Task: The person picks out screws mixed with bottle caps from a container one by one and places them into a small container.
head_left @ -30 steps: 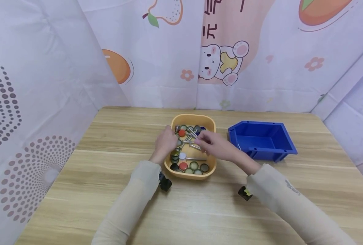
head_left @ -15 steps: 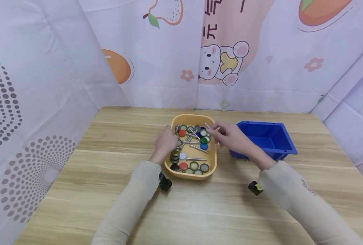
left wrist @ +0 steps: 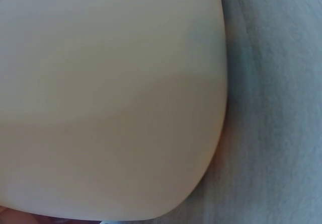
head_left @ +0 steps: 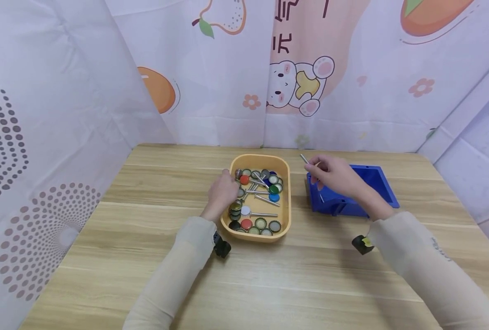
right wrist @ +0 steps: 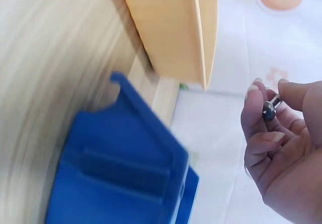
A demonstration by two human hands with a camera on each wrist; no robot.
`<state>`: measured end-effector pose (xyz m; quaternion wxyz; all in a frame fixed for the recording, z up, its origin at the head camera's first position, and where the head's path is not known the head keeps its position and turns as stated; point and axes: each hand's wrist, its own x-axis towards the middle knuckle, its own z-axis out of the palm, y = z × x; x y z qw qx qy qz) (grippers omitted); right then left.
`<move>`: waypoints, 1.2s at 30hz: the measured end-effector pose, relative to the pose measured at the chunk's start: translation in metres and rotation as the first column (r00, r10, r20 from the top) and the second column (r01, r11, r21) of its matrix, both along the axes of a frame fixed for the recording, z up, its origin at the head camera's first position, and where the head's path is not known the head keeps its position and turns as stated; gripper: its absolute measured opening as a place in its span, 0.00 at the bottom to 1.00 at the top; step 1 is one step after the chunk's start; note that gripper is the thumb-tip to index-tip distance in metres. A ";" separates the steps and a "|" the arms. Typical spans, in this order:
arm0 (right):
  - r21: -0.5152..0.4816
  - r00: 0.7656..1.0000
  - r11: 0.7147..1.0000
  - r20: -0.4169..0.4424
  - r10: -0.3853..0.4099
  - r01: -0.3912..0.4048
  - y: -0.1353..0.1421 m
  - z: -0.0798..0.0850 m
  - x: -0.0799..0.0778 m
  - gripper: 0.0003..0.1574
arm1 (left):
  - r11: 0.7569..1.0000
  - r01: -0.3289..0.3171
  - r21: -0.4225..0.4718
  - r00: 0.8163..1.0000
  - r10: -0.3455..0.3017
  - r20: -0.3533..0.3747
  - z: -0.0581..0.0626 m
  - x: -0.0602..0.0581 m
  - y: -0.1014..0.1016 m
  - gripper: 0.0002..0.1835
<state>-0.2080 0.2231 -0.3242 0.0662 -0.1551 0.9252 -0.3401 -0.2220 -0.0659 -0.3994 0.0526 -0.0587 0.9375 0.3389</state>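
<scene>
My left hand (head_left: 223,192) grips the left rim of an orange-yellow plastic bin (head_left: 258,237); in the left wrist view the bin's pale wall (left wrist: 115,93) fills most of the frame. Bottle caps and several metal screws (head_left: 263,215) lie mixed inside it. Near the left end of a blue plastic bin (head_left: 352,210), my right hand (head_left: 337,176) holds a silver screw (head_left: 304,158) in the air. The right wrist view shows the screw's cross-slotted head (right wrist: 269,111) between thumb and fingers. Part of the blue bin's inside is hidden behind this hand.
Both bins stand on a wood-grain table (head_left: 277,284), with a gap between them. A white printed curtain (head_left: 211,123) hangs behind the table's far edge. Small black wrist cameras (head_left: 362,244) sit below each sleeve cuff.
My right hand has lifted the screw out of the orange-yellow bin and carried it rightward to the blue bin. The left hand has stayed at the rim.
</scene>
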 end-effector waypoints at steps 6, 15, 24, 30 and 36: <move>0.042 1.000 0.999 -0.007 -0.011 0.011 0.016 0.002 -0.004 0.20 | 1.000 -0.006 0.002 1.000 0.006 -0.002 0.000 0.001 0.000 0.13; 0.095 1.000 0.995 0.005 -0.016 0.015 0.036 0.002 -0.008 0.21 | 1.000 -0.012 -0.010 1.000 0.012 0.001 0.000 0.001 0.000 0.13; 0.198 1.000 0.980 0.004 -0.018 0.016 0.053 -0.008 -0.010 0.18 | 1.000 -0.018 -0.008 1.000 0.018 0.019 0.001 0.002 0.000 0.17; 0.258 1.000 0.966 -0.002 -0.007 0.007 0.058 -0.016 -0.010 0.17 | 1.000 -0.018 -0.005 1.000 0.018 0.013 0.000 0.001 0.000 0.17; 0.333 1.000 0.943 -0.014 0.015 -0.009 0.062 -0.024 -0.010 0.17 | 1.000 -0.010 0.001 1.000 0.010 0.006 -0.001 0.001 -0.001 0.17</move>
